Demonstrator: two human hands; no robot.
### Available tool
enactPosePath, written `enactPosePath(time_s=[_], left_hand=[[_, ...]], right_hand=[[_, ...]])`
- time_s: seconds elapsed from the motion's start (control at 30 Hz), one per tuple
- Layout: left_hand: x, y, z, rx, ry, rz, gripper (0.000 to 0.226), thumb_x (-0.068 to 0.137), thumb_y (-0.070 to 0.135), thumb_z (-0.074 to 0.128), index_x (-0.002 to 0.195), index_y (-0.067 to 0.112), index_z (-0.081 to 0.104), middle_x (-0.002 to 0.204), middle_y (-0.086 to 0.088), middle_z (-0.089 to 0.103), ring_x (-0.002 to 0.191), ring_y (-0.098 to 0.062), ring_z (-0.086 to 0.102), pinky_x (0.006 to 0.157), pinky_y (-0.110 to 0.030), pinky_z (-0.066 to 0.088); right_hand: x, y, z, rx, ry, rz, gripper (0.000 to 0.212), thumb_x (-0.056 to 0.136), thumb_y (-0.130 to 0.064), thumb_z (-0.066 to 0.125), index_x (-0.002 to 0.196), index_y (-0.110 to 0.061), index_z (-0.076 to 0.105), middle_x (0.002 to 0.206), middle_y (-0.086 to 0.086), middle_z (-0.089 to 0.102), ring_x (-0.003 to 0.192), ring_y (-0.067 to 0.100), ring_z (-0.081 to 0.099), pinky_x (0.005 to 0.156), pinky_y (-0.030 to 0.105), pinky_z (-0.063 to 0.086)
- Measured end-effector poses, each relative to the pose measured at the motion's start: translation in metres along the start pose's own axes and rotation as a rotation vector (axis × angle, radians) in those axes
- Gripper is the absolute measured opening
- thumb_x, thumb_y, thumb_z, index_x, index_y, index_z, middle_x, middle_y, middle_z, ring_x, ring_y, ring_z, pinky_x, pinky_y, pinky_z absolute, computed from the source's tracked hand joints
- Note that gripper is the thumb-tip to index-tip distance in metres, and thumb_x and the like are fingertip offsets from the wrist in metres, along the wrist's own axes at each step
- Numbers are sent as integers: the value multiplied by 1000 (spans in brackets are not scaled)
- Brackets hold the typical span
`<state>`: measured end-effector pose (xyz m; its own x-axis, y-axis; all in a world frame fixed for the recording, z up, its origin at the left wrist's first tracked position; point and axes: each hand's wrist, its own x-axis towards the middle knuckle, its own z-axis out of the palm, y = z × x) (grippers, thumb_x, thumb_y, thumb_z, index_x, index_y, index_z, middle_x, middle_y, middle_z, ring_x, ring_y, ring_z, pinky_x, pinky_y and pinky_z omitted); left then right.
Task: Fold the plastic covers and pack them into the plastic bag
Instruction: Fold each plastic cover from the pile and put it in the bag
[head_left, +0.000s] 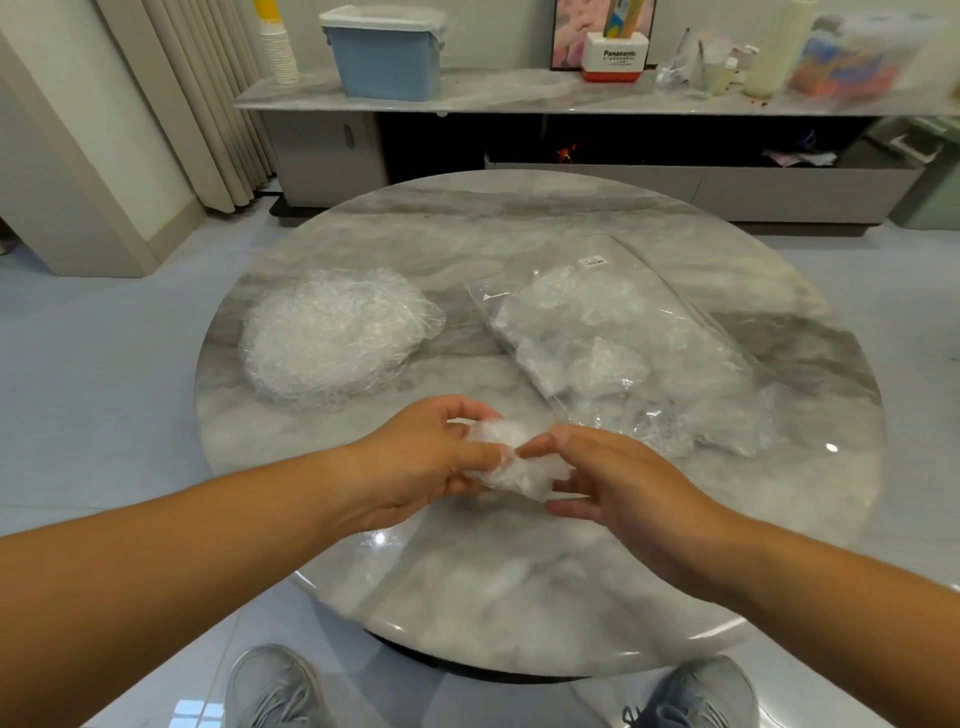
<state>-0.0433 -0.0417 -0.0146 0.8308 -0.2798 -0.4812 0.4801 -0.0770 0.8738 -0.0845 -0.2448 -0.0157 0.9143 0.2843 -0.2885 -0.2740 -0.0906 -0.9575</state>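
A small crumpled clear plastic cover (511, 460) is held above the round marble table (519, 587), near its middle front. My left hand (431, 457) grips its left side with curled fingers. My right hand (613, 483) pinches its right side between thumb and fingers. A flat round stack of unfolded plastic covers (332, 338) lies on the table's left. On the right lies a clear plastic bag (639, 343) with a white label, holding several folded covers; its opening points toward my hands.
Behind the table runs a long low marble-topped cabinet (467, 96) with a blue lidded box (387, 54), paper cups and bottles. Curtains hang at far left. My two grey shoes (275, 691) show under the table's near edge.
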Motion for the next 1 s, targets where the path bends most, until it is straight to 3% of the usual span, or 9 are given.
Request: enactPosePath(time_s=[0.13, 0.3, 0.37, 0.43, 0.47, 0.53, 0.63, 0.8, 1.0], left_hand=[[-3, 9, 23, 22, 35, 68, 45, 86, -5, 72, 124, 12, 53, 104, -15, 70, 83, -24, 72, 83, -38, 61], [-6, 18, 55, 18, -9, 140, 45, 86, 9, 77, 124, 13, 53, 110, -15, 72, 96, -26, 74, 85, -43, 62], [-3, 20, 67, 143, 1, 213, 35, 87, 24, 76, 118, 17, 61, 114, -10, 70, 100, -18, 72, 92, -43, 59], [-2, 19, 77, 343, 15, 297, 22, 92, 39, 68, 111, 27, 69, 117, 7, 68, 108, -4, 65, 106, -39, 51], [-1, 17, 81, 445, -2, 336, 22, 95, 45, 61, 111, 33, 71, 128, 17, 62, 118, 2, 58, 112, -34, 43], [0, 13, 87, 674, -92, 403, 30, 98, 54, 48, 119, 43, 67, 157, 25, 31, 144, 7, 25, 118, -23, 23], [2, 5, 98, 940, -223, 463, 44, 101, 59, 35, 139, 46, 53, 163, 27, -16, 143, 12, -25, 115, -15, -1], [10, -3, 112, 1317, -216, 406, 78, 95, 72, 18, 160, 33, 2, 155, 14, -43, 136, 0, -46, 122, -33, -15], [15, -2, 98, 1179, -190, 354, 92, 85, 78, 16, 158, 30, -16, 158, 19, -35, 143, 6, -32, 123, -25, -10]], right_hand=[[-10, -5, -17, 18, 112, -4, 38, 100, -42, 51, 101, -16, 80, 110, 4, 77, 108, 23, 70, 101, 47, 54], [-26, -13, -44, -127, 246, -107, 48, 105, -42, 42, 94, -17, 82, 97, 3, 79, 94, 19, 73, 92, 39, 57], [-33, -17, -61, -132, 364, -189, 54, 105, -43, 40, 84, -16, 82, 86, 7, 78, 83, 23, 73, 83, 37, 59], [-36, -17, -83, -141, 531, -254, 63, 106, -45, 36, 73, -15, 81, 74, 8, 75, 72, 24, 71, 74, 37, 59], [-37, -15, -96, -159, 608, -268, 67, 107, -49, 34, 69, -16, 80, 70, 6, 73, 67, 23, 69, 71, 39, 59], [-38, -9, -120, -233, 723, -265, 74, 105, -59, 31, 65, -18, 78, 65, 3, 70, 64, 23, 67, 71, 43, 58], [-41, -1, -143, -399, 803, -215, 78, 105, -61, 23, 66, -21, 77, 68, 3, 71, 68, 25, 68, 71, 40, 55], [-39, 5, -139, -395, 700, -138, 74, 98, -69, 20, 84, -25, 78, 86, 1, 76, 80, 20, 72, 87, 43, 56], [-28, 6, -115, -233, 472, -109, 87, 73, -97, 23, 109, -36, 74, 114, -10, 73, 99, 8, 71, 104, 44, 51]])
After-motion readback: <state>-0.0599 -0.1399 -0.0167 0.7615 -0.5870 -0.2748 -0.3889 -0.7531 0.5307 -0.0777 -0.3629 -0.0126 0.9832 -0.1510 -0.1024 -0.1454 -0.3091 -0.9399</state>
